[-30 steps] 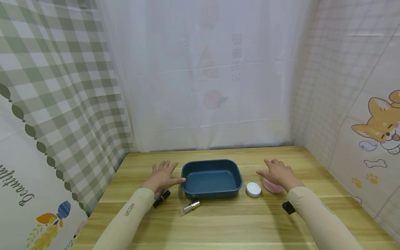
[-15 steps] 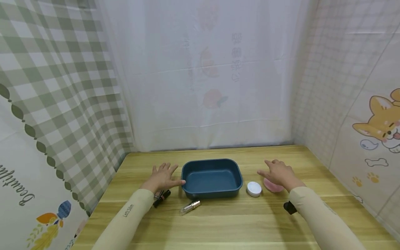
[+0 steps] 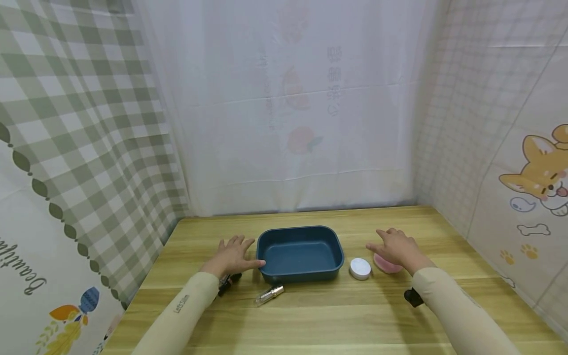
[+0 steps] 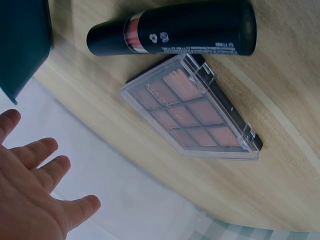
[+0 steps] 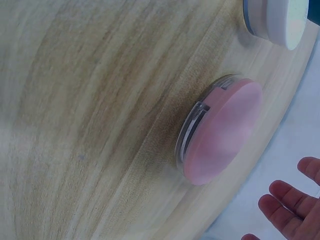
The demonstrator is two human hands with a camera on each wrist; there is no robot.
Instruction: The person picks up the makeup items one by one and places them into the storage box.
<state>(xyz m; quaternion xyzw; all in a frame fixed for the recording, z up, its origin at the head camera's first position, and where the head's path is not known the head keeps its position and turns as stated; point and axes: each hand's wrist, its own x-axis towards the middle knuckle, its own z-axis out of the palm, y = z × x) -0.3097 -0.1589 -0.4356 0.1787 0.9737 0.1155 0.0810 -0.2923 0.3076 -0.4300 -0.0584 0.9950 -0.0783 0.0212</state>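
Note:
My left hand [image 3: 232,257] hovers with spread fingers beside the left wall of a dark blue rectangular tray [image 3: 301,277]; its thumb overlaps the rim, though contact cannot be told. Below that hand, in the left wrist view, lie a clear-lidded eyeshadow palette [image 4: 195,112] and a black cosmetic tube [image 4: 200,30] with a pinkish band. My right hand [image 3: 396,248], fingers extended and holding nothing, is over a round pink compact [image 5: 225,132], which it partly hides in the head view. A small white round jar [image 3: 360,268] sits between compact and tray.
A lipstick [image 3: 269,295] with a clear end and a shiny metallic end lies before the tray's front left. Curtains surround the wooden table [image 3: 301,325] at the back and both sides. A black device [image 3: 413,297] shows under the right wrist.
My left hand has shifted slightly down and right, its thumb now farther over the tray rim. The right hand stays almost in place. The objects on the table have not moved.

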